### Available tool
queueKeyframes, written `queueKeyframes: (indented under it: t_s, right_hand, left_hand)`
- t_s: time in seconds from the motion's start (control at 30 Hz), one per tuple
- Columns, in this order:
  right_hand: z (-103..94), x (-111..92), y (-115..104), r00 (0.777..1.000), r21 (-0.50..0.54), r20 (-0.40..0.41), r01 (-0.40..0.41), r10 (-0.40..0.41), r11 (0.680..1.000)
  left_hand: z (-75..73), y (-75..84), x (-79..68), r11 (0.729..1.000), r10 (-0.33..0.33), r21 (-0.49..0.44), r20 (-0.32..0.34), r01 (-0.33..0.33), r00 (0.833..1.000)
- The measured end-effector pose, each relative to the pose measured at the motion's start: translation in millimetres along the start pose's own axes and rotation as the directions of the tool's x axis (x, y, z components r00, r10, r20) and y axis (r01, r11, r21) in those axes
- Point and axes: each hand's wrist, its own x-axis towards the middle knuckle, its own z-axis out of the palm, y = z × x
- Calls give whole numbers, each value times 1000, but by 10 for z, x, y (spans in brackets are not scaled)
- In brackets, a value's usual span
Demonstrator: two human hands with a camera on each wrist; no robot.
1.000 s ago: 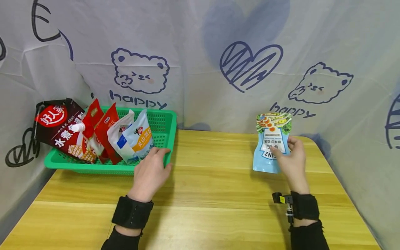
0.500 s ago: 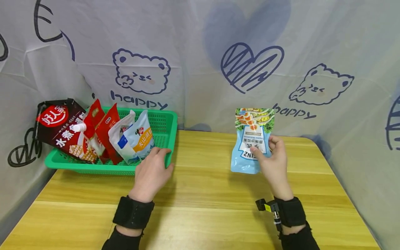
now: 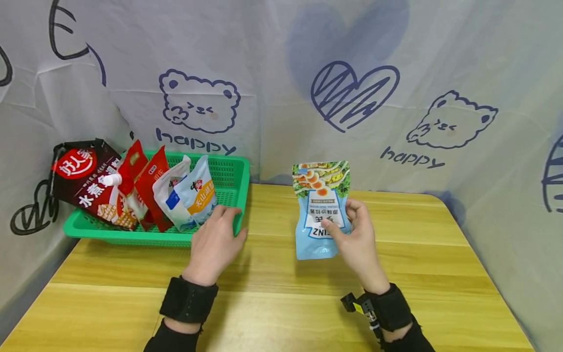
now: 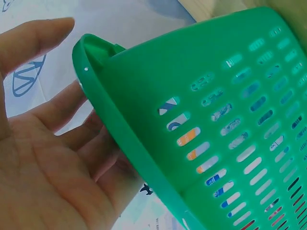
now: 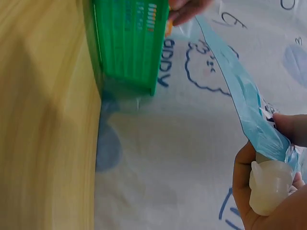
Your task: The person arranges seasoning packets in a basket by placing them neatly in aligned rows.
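My right hand pinches a light blue Heinz salad dressing pouch by its right side, thumb on the front and fingers behind. The pouch is held above the table, its printed text upside down. In the right wrist view its whitish spout cap sits within the curl of the fingers. My left hand rests at the front right corner of a green plastic basket. In the left wrist view its relaxed fingers lie over the basket's rim, with the thumb straight and apart from it.
Inside the basket stand a dark seasoning bag, red packets and a blue-white salt bag beside a white one. The basket's right part shows bare mesh. A printed cloth hangs behind the wooden table.
My right hand has carried the dressing pouch leftward across the table, toward the basket. The left hand stays at the basket's corner, and the basket has not moved.
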Motion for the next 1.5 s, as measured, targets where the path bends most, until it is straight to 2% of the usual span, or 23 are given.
queueKeyframes:
  t_s: [0.17,0.27,0.37,0.57,0.77,0.9,1.0,1.27,1.5]
  right_hand:
    - [90,-66,-17,998,2,65,15,-15,1000]
    - [131,-91,-22,994,14,111,20,-21,1000]
    - [163,-114,-25,987,35,158,20,-25,999]
    - [223,-185,-34,968,67,241,52,-67,996]
    - [305,-246,-29,953,112,287,66,-96,992]
    - [351,-279,-20,941,122,319,80,-115,989]
    - [372,-297,-17,934,125,335,84,-121,989]
    - [382,-281,4,931,148,349,56,-105,987]
    - [346,-239,27,941,166,325,45,-98,985]
  left_hand:
    - [1,40,6,998,51,-44,-79,-55,996]
    - [-12,82,9,986,68,-142,-106,-83,992]
    - [-36,120,8,952,87,-283,-104,-113,991]
    - [-69,171,5,826,134,-545,-53,-141,990]
    - [-79,210,5,710,161,-693,-12,-124,987]
    - [-92,236,-3,604,161,-794,31,-74,986]
    - [-98,247,-10,558,151,-828,44,-48,988]
    - [-104,238,-14,544,120,-838,40,-32,992]
    - [-101,240,-20,496,119,-867,17,-45,993]
